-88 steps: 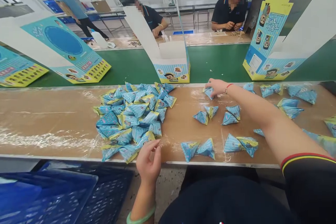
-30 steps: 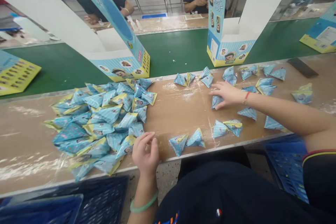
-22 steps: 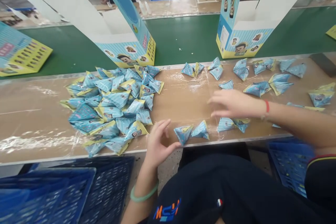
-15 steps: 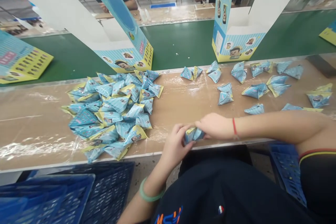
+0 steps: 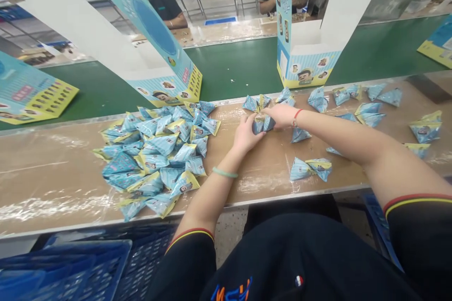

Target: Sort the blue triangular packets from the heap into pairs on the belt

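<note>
My left hand curls round the left side of a pair of small blue-and-yellow pyramid-shaped packets on the table. My right hand closes on the same pair from the right, its fingertips near the packets' top. Just behind my fingers lies another pair of packets. Close to my right wrist sits one more packet, partly covered by my arm. To the left of my hands is a big heap of the same packets.
Tall open cartons stand on the green belt behind the brown table. More packets lie spread out to the right. Blue crates are below the front edge. People sit across the belt.
Both hands have moved away from the table's front edge towards the back, with packets between them. A pair of packets now shows where my right forearm was. The view has shifted slightly.
</note>
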`<control>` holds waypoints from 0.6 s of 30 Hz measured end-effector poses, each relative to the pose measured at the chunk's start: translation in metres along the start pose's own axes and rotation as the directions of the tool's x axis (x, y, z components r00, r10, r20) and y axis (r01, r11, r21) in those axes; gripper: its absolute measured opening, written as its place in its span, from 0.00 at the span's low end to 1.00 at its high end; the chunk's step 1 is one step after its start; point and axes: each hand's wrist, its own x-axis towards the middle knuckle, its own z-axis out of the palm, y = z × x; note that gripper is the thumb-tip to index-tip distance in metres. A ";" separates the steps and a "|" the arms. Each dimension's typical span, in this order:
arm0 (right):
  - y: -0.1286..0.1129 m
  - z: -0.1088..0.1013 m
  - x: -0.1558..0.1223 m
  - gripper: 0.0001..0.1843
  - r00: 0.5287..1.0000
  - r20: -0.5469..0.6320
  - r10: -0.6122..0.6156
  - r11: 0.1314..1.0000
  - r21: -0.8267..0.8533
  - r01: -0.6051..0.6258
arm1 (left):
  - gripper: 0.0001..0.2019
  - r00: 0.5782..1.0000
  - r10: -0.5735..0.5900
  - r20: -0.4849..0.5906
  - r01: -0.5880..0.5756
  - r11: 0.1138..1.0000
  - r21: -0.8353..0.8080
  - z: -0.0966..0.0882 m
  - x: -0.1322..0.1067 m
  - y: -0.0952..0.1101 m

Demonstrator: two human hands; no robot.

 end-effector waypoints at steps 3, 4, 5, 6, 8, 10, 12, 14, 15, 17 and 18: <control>0.011 -0.017 -0.034 0.31 0.991 -0.124 0.053 0.999 0.007 -0.052 | 0.47 0.994 0.042 -0.105 -0.049 0.996 -0.068 -0.008 -0.020 0.006; 0.016 -0.023 -0.050 0.25 0.985 -0.165 0.059 0.998 0.017 -0.057 | 0.47 0.992 0.066 -0.103 -0.077 0.992 -0.105 -0.010 -0.031 0.012; 0.020 -0.028 -0.069 0.19 0.982 -0.180 0.058 0.998 0.030 -0.054 | 0.46 0.993 0.101 -0.061 -0.109 0.983 -0.148 -0.012 -0.042 0.021; 0.023 -0.031 -0.089 0.16 0.985 -0.160 0.056 0.998 0.044 -0.050 | 0.45 0.989 0.146 0.017 -0.140 0.971 -0.194 -0.013 -0.054 0.032; 0.026 -0.028 -0.133 0.16 0.996 -0.042 0.079 0.994 0.074 -0.076 | 0.44 0.948 0.241 0.210 -0.180 0.945 -0.273 -0.011 -0.079 0.056; 0.026 -0.012 -0.175 0.22 0.990 0.042 0.132 0.983 0.121 -0.136 | 0.45 0.894 0.295 0.337 -0.194 0.933 -0.303 -0.004 -0.097 0.078; 0.026 0.014 -0.209 0.23 0.971 -0.034 0.238 0.952 0.206 -0.226 | 0.45 0.874 0.301 0.383 -0.193 0.936 -0.295 0.004 -0.105 0.092; 0.029 0.044 -0.229 0.19 0.898 -0.199 0.391 0.897 0.300 -0.324 | 0.44 0.862 0.283 0.421 -0.178 0.946 -0.272 0.011 -0.103 0.099; 0.030 0.059 -0.234 0.19 0.844 -0.260 0.468 0.864 0.337 -0.375 | 0.43 0.852 0.273 0.446 -0.169 0.951 -0.259 0.014 -0.100 0.101; 0.032 0.086 -0.235 0.19 0.767 -0.289 0.574 0.804 0.380 -0.458 | 0.43 0.829 0.258 0.496 -0.158 0.959 -0.235 0.017 -0.092 0.101; 0.032 0.097 -0.232 0.20 0.753 -0.270 0.600 0.783 0.395 -0.481 | 0.43 0.819 0.256 0.513 -0.157 0.961 -0.228 0.017 -0.088 0.101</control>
